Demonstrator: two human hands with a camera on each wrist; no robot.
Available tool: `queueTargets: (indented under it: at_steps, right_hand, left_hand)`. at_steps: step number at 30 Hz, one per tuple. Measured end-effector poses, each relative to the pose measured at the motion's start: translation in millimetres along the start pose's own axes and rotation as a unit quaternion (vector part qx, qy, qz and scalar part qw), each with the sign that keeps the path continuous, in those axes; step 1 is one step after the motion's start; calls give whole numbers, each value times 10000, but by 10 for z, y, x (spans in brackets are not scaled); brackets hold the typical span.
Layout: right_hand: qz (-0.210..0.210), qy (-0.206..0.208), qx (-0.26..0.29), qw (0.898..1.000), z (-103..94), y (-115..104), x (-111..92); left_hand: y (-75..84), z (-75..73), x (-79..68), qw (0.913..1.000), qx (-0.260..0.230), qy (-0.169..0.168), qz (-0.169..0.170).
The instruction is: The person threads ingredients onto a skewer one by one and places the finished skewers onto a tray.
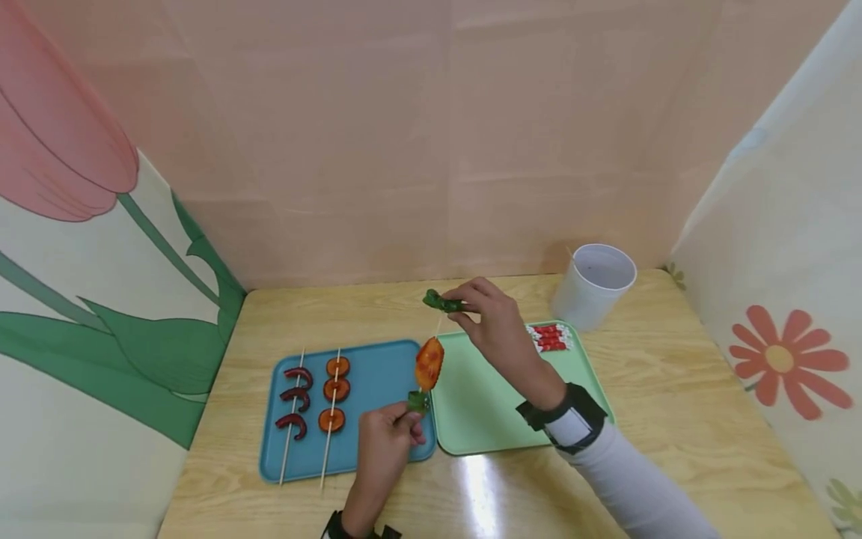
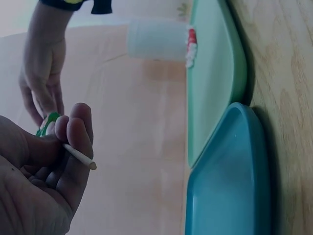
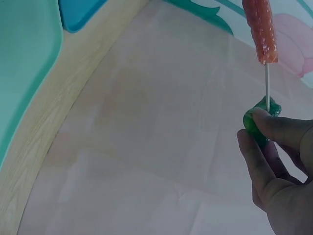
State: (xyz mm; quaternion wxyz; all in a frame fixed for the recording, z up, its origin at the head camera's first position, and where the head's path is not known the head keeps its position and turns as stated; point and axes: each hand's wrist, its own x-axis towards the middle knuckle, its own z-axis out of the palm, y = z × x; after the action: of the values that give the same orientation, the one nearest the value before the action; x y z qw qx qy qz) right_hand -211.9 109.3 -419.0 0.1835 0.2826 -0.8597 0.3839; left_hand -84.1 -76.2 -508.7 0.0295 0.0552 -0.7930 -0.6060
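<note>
My left hand (image 1: 387, 442) grips a wooden skewer (image 2: 80, 156) near its lower end, which sticks out past the fingers in the left wrist view. On the skewer sit a green pepper piece (image 1: 418, 402), right by the left fingertips, and above it a glossy orange-red piece (image 1: 429, 364) shaped like a chicken wing. At the skewer's upper end my right hand (image 1: 494, 322) pinches another glossy green pepper piece (image 3: 257, 120) between thumb and fingers. The skewer's tip meets this piece in the right wrist view. The skewer is held up above the trays.
A blue tray (image 1: 377, 374) holds two loaded skewers, one with dark red curled pieces (image 1: 294, 399), one with orange round slices (image 1: 334, 389). Beside it, a green tray (image 1: 471, 412) bears red-and-white pieces (image 1: 551, 337) at its far right. A white bucket (image 1: 586, 299) stands behind.
</note>
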Motion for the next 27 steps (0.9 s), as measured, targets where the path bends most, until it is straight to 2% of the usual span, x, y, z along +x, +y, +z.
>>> queueTargets:
  at_steps: [5, 11, 20, 24, 27]
  right_hand:
    - [-276, 72, -365, 9989, 54, -39, -41]
    - [-189, 126, -396, 9990, 126, -76, -96]
    - [-392, -224, -253, 9987, 216, -110, -178]
    - [-299, -563, -186, 9978, 224, -83, -187]
    - [4, -930, 13, 9957, 211, -31, -209]
  left_hand:
    - [12, 15, 7, 10000, 2, -14, 71]
    - [41, 23, 21, 9998, -69, 91, 144]
    - [11, 16, 56, 9995, -196, 253, 76]
    - [-62, -11, 61, 9995, -257, 185, -44]
    - [-156, -72, 61, 9993, -222, 156, -256]
